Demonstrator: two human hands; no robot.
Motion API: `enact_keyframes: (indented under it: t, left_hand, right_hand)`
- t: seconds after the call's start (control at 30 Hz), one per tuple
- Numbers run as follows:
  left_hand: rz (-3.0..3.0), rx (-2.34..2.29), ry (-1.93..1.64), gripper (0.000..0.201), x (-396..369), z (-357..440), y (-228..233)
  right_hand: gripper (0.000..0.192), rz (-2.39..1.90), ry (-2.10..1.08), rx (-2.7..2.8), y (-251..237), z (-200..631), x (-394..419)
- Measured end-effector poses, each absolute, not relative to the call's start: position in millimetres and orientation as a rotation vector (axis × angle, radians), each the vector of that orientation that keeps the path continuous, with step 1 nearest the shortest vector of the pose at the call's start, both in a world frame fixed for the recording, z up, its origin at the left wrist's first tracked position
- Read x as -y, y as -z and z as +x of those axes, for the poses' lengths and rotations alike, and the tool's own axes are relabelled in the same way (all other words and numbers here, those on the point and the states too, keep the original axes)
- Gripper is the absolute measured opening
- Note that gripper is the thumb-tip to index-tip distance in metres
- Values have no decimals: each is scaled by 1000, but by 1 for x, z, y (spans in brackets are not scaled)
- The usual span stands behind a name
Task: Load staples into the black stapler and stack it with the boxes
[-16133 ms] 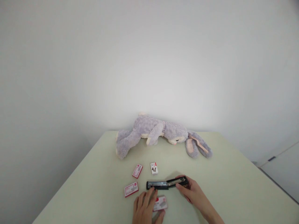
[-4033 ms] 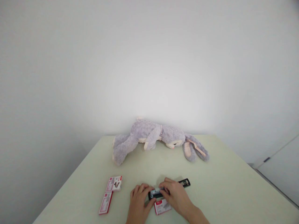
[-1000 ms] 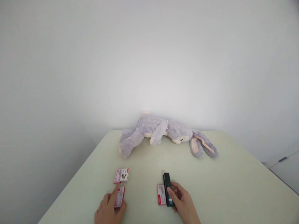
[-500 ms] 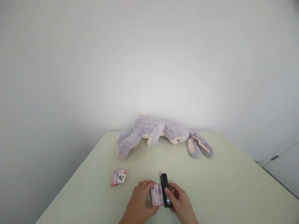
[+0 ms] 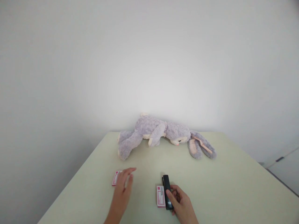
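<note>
My right hand (image 5: 181, 200) grips a black stapler (image 5: 167, 191), thumb on its top and the other fingers along its right side. Against the stapler's left side lies a small white and pink box (image 5: 160, 196), which no hand holds. Over to the left, my left hand (image 5: 123, 186) is open, fingers stretched and apart, with nothing between them. It is over or beside a second white and pink box (image 5: 116, 178) and hides that box's right part. Whether the hand touches this box I cannot tell.
A grey plush rabbit (image 5: 149, 126) lies on its side along the back of the pale green table (image 5: 224, 183), its ears pointing right. Behind the table rises a white wall (image 5: 149, 62).
My left hand has let go of the box by the stapler and moved left to the other box. My right hand stays on the stapler.
</note>
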State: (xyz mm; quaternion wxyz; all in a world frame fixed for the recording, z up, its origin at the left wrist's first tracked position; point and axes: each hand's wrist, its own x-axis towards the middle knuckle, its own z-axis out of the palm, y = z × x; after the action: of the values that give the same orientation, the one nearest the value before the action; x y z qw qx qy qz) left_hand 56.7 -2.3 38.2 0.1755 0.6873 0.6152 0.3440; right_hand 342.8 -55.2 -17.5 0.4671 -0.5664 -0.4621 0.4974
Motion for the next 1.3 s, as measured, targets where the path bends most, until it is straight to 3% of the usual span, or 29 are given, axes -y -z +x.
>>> enact_keyframes:
  t: [0.17,0.4,0.57,0.77,0.9,1.03,1.3]
  left_hand:
    - [1896,-1919,-892,52,-24,-32,-26]
    - [1966,-1960,-610,59,17,-46,-7]
    - [1998,-1753,-320,70,49,0,-21]
    - [2078,-1305,-535,84,45,100,-57]
    - [2104,-1128,-530,76,29,137,-67]
    - [2099,-1085,-502,63,20,149,-64]
    - [2143,-1124,-484,74,18,162,-31]
  right_hand:
    - [55,-1373,-1225,1133,16,343,54]
    - [55,-1382,-1225,1145,17,344,53]
    - [54,-1372,-1229,1148,16,343,53]
    - [54,-1367,-1241,1145,13,343,52]
    - [54,-1360,-1234,1152,12,343,51]
    - [54,-1362,-1227,1152,10,343,52]
    - [52,-1382,-1192,1173,10,342,55]
